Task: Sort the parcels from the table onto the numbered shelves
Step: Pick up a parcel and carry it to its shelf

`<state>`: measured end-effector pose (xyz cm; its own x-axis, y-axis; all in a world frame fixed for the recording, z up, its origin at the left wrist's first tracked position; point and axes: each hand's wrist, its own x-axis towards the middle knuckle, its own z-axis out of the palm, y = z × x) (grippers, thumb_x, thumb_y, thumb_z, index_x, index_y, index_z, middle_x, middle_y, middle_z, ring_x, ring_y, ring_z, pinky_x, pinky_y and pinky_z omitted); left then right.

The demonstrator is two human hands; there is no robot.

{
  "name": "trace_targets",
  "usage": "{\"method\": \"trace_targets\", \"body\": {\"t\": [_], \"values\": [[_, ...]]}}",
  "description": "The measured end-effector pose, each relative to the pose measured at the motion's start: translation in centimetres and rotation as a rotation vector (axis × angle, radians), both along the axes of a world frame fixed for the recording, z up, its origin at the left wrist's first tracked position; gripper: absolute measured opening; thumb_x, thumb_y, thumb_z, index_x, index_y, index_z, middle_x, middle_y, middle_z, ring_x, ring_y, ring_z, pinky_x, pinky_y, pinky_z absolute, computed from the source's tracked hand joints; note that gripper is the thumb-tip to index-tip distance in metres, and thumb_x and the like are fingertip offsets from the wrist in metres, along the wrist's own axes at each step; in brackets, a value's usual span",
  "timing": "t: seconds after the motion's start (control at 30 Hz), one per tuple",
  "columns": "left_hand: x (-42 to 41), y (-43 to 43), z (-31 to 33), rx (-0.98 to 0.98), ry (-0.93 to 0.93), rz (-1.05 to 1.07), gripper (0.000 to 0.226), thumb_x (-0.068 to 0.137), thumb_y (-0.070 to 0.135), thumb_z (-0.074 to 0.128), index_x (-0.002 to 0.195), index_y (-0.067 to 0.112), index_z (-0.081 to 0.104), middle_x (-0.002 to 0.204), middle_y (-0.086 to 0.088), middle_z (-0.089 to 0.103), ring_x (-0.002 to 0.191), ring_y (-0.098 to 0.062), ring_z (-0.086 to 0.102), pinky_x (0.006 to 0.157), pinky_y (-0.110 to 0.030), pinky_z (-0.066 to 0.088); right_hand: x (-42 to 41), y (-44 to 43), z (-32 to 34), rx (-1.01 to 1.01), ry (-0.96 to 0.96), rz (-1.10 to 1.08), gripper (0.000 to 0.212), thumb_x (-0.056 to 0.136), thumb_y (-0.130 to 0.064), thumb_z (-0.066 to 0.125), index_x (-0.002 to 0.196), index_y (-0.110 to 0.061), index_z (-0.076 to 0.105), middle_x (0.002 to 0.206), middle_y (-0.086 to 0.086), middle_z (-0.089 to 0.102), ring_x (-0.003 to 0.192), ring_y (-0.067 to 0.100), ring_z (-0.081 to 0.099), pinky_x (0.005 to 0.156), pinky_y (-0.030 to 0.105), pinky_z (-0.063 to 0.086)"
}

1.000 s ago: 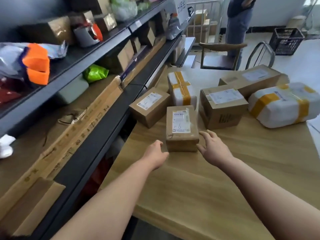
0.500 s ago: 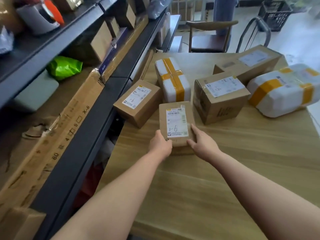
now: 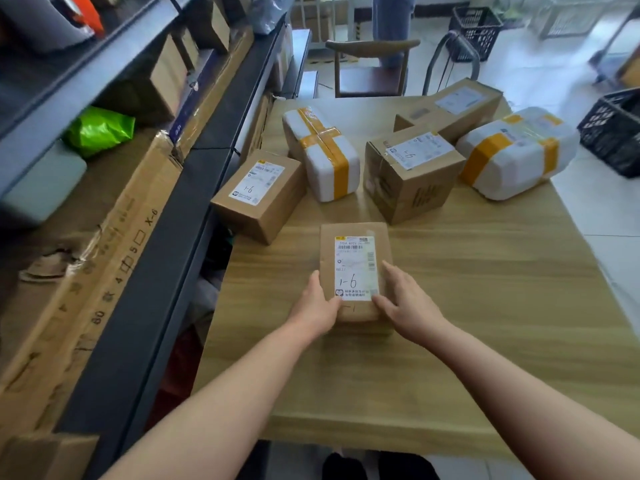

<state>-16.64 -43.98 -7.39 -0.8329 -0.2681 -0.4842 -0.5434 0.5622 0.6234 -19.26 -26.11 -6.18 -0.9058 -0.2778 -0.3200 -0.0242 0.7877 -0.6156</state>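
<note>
A small brown parcel [image 3: 353,251] with a white label marked "1-6" is held over the wooden table [image 3: 485,306], near end raised. My left hand [image 3: 317,310] grips its near left side, and my right hand [image 3: 405,304] grips its near right side. Behind it lie another brown box marked "1-6" [image 3: 258,195], a white foam parcel with yellow tape [image 3: 325,154], a taller brown box [image 3: 412,174], a long brown box [image 3: 457,105] and a larger white foam parcel [image 3: 519,150].
Dark metal shelves [image 3: 166,216] run along the left, holding a flattened carton [image 3: 104,258], a green bag [image 3: 98,129] and boxes. A chair [image 3: 370,67] stands beyond the table. Black crates [image 3: 613,133] sit on the floor at right. A person's legs [image 3: 393,26] show at the back.
Both hands reached the small "1-6" parcel, closed on its sides and drew it toward me, away from the other parcels. My view has tilted downward.
</note>
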Motion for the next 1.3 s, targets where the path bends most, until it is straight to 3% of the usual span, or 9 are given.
{"method": "trace_targets", "body": {"t": [0.1,0.23,0.47,0.67,0.97,1.17,1.3], "values": [[0.4,0.7,-0.9,0.055,0.033,0.047,0.077,0.094,0.029,0.060,0.156,0.025,0.014,0.145,-0.005,0.050,0.129,-0.028,0.049,0.106,-0.035,0.039,0.0,-0.9,-1.1,-0.114,-0.091,-0.079,0.076,0.095,-0.027,0.057,0.154,-0.031,0.009,0.162,0.002,0.007,0.148,0.016,0.012,0.118,0.035,0.017],[0.8,1.0,-1.0,0.059,0.039,0.078,0.077,0.097,0.030,0.055,0.157,0.029,0.006,0.147,-0.004,0.048,0.129,-0.028,0.048,0.103,-0.033,0.038,-0.3,-0.8,-1.5,-0.137,-0.135,-0.125,0.077,0.094,-0.027,0.059,0.153,-0.036,0.011,0.161,-0.002,0.013,0.147,0.014,0.015,0.119,0.041,0.020],[0.6,0.9,-0.8,0.131,0.024,0.106,0.083,0.095,0.028,0.058,0.154,0.040,0.001,0.152,0.001,0.041,0.132,-0.026,0.046,0.112,-0.037,0.035,-0.6,-0.5,-1.6,-0.172,-0.134,-0.086,0.078,0.093,-0.025,0.060,0.153,-0.034,0.011,0.160,-0.004,0.018,0.147,0.014,0.017,0.118,0.041,0.021],[4.5,3.8,-0.5,0.169,0.042,0.238,0.085,0.094,0.023,0.061,0.154,0.039,0.004,0.154,0.003,0.037,0.136,-0.022,0.041,0.113,-0.033,0.032,0.2,2.5,-1.5,-0.134,-0.143,0.092,0.080,0.090,-0.029,0.064,0.152,-0.039,0.014,0.158,-0.007,0.024,0.144,0.012,0.025,0.116,0.040,0.026],[12.2,10.9,-0.4,0.153,0.064,0.487,0.083,0.096,0.026,0.059,0.153,0.042,0.001,0.154,0.005,0.037,0.135,-0.020,0.042,0.113,-0.038,0.034,3.2,7.6,-1.2,-0.075,-0.050,0.433,0.078,0.091,-0.035,0.062,0.152,-0.036,0.015,0.157,-0.010,0.026,0.143,0.012,0.027,0.112,0.034,0.031],[17.1,14.4,-0.2,0.169,0.054,0.651,0.085,0.094,0.030,0.062,0.152,0.046,0.003,0.156,0.005,0.033,0.140,-0.019,0.036,0.115,-0.040,0.030,6.2,9.4,-0.8,-0.038,-0.077,0.582,0.078,0.091,-0.039,0.060,0.152,-0.039,0.013,0.154,-0.006,0.031,0.137,0.016,0.037,0.103,0.032,0.037],[20.8,15.7,0.3,0.189,0.041,0.776,0.083,0.093,0.029,0.061,0.151,0.050,0.004,0.152,0.007,0.040,0.135,-0.018,0.042,0.113,-0.040,0.035,8.9,9.1,-0.6,-0.042,-0.098,0.667,0.078,0.090,-0.039,0.061,0.152,-0.039,0.014,0.157,-0.007,0.026,0.141,0.014,0.030,0.107,0.032,0.035]]}}
